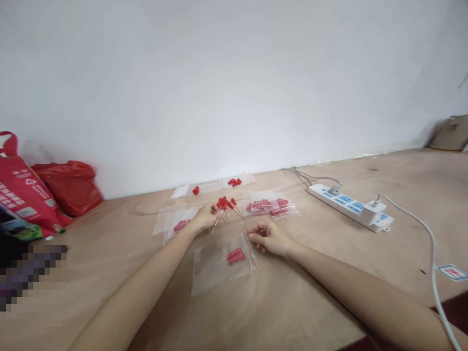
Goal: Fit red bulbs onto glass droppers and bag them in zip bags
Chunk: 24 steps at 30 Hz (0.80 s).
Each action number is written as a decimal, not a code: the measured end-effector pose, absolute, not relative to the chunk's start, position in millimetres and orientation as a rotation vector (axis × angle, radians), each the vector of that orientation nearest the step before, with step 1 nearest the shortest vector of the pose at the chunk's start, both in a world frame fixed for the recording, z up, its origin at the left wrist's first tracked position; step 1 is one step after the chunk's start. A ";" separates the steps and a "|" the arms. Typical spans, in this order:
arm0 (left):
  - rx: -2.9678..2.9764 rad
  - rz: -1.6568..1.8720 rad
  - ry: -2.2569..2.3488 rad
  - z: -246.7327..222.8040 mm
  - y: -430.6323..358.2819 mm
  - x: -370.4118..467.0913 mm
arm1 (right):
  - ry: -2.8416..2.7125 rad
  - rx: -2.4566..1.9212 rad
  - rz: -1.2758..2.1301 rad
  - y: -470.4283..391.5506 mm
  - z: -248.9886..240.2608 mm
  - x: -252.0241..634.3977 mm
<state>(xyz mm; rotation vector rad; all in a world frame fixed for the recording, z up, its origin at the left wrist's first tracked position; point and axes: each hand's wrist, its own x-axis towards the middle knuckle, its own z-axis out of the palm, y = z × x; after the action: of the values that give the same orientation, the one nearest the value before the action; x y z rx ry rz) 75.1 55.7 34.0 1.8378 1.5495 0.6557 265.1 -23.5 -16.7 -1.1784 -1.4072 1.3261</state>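
My left hand (206, 217) is closed at the near side of a small pile of glass droppers (227, 204) with red rubber bulbs. Its fingers seem to pinch one dropper, whose thin glass tube slants down beside them. In front of me lies a clear zip bag (210, 265) with a few red rubber bulbs (236, 256) in it. My right hand (269, 239) rests at that bag's red-striped zip edge, fingers curled together. Whether they grip the edge or anything small is hidden.
More zip bags with red bulbs lie to the left (179, 224), to the right (272, 204) and by the wall (234, 182). A white power strip (351, 207) with plugs and a cable (420, 222) stands on the right. Red bags (71, 187) sit far left.
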 end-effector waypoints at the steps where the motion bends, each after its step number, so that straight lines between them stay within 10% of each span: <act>1: 1.860 0.617 1.479 35.5 49.1 74.1 | -1.337 -1.174 1.296 -22.5 -16.3 265.1; 24: 2.262 0.345 1.054 28.8 46.5 80.3 | -0.878 -1.168 1.153 -0.4 -13.8 280.2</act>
<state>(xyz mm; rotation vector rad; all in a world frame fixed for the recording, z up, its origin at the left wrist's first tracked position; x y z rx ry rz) 80.3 46.5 28.8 2.2622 1.0539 0.3449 280.2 -0.4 -13.8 -1.1682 -0.8780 1.1535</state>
